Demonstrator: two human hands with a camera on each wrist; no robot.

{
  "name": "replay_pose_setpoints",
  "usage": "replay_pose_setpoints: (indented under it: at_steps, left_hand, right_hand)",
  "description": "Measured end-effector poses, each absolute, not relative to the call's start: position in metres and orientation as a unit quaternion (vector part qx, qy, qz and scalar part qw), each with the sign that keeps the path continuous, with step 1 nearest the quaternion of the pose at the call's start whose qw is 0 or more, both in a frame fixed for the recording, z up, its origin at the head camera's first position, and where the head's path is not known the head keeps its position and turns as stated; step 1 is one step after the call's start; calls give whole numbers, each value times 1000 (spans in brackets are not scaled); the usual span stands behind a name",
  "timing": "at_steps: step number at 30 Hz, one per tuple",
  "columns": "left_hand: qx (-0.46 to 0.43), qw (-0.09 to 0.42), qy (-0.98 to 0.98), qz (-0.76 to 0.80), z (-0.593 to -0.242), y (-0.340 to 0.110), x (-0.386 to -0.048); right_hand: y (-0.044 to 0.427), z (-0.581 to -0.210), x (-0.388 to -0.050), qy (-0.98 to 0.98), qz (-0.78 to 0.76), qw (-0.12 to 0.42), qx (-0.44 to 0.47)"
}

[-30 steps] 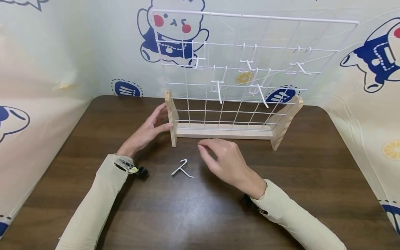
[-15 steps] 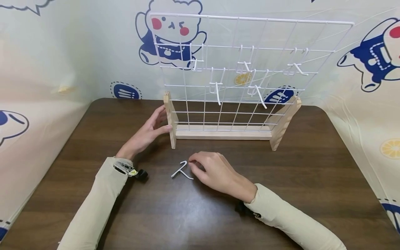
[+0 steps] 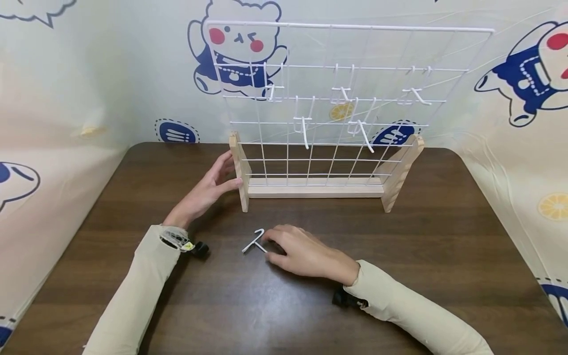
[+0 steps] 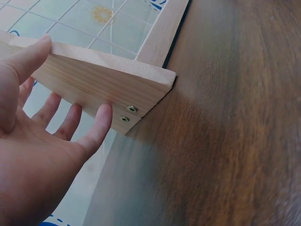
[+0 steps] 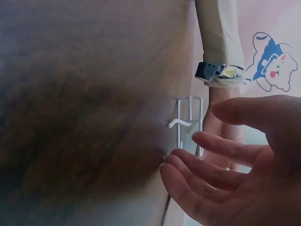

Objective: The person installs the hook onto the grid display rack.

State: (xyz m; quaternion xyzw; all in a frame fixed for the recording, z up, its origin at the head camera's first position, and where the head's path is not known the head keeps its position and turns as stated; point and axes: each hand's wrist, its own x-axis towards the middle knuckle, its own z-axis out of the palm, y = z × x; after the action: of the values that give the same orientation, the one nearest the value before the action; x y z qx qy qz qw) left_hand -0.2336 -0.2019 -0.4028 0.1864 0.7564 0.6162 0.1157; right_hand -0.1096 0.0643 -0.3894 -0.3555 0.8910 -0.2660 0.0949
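Note:
A white wire hook (image 3: 255,241) lies on the brown table, its prong pointing toward my right hand (image 3: 306,251). The thumb and fingertips of that hand are spread close to the prong. In the right wrist view, the hook (image 5: 179,123) shows beyond the fingers, with a gap between thumb and fingers. My left hand (image 3: 206,192) holds the left wooden side of a white grid display rack (image 3: 319,189). In the left wrist view, the thumb lies on the front edge of the wooden side panel (image 4: 94,77), with the fingers along its outer face and rear edge.
Several white hooks, one of them a hook (image 3: 304,130) low on the left, hang on the grid. The rack stands toward the back of the table (image 3: 443,236). Behind it is a patterned cloth backdrop (image 3: 146,64) with bear drawings.
My right hand has moved left and toward the front edge, down to the loose hook, and its thumb and fingers have parted. My left hand stays at the rack's side.

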Motion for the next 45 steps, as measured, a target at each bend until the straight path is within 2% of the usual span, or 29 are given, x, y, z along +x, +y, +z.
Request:
replay_pose_setpoints:
  at_steps: [8,13,20,26,40,45]
  left_hand:
    - [191,116,755,616,-404,-199,-234]
    - [190,115,755,617,-404,-200,-235]
    - [186,118,752,622,-406,-202,-234]
    - [188,117,746,628,-407,-203,-234]
    - [191,119,749,623,-405,-202,-234]
    - [193,118,751,620,-404,-202,-234]
  right_hand:
    - [67,-396,-109,891,-224,108,-379]
    - [67,-399,-108,884,-210,81,-410]
    - [54,-401,-104,910,-177,80,-366]
    - [52,-406,-105,909,-187,37,-371]
    - [51,-404,-103,919,-145,47,-363]
    - [53,-404,-105,913,-180,45,-364]
